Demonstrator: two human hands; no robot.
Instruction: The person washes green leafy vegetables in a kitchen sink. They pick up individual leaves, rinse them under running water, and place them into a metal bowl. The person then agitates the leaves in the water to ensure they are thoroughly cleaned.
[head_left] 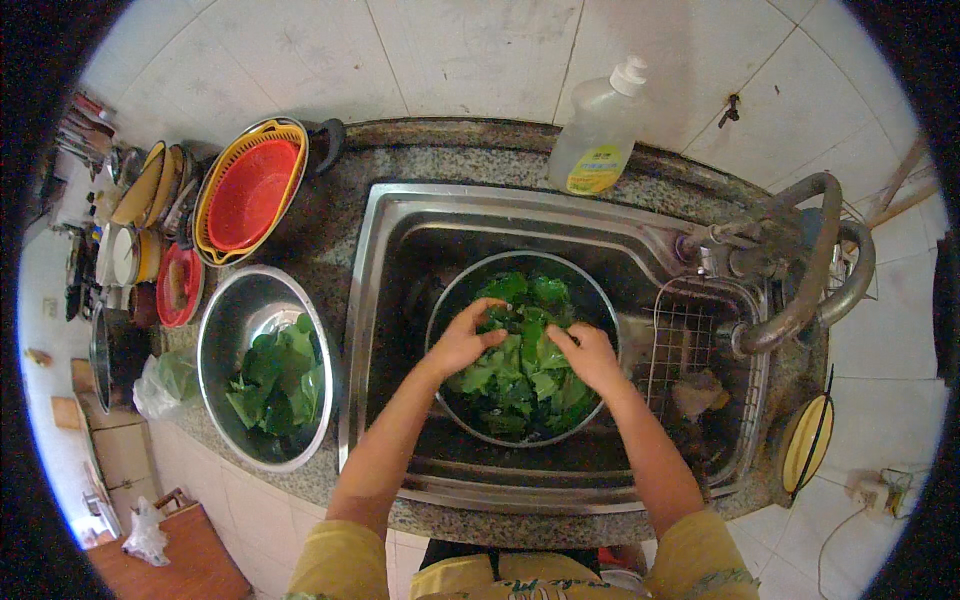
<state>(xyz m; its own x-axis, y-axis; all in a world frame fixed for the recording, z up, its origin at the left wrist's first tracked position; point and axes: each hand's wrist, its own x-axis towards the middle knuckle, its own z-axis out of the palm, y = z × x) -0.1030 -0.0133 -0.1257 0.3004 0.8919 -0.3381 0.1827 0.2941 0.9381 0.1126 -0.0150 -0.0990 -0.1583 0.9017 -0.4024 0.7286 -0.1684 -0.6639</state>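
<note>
Green leafy vegetables (520, 390) fill a round metal basin (437, 395) standing in the sink, with dark water showing around the leaves. My left hand (466, 342) is over the left side of the basin, thumb and fingers apart, at the edge of the leaves. From the right, my right hand (590, 357) reaches in with its fingers closed on a green leaf (538, 345) near the middle. Its fingertips are partly hidden among the greens. Left of the sink, a steel bowl (215, 400) holds more green leaves (280, 380).
The steel sink (400, 480) has a wire rack (690, 330) on its right, under a curved faucet (825, 250). A clear soap bottle (600, 130) stands behind. Red and yellow baskets (255, 195) sit in a pot at the back left. A plastic bag (165, 385) lies beside the bowl.
</note>
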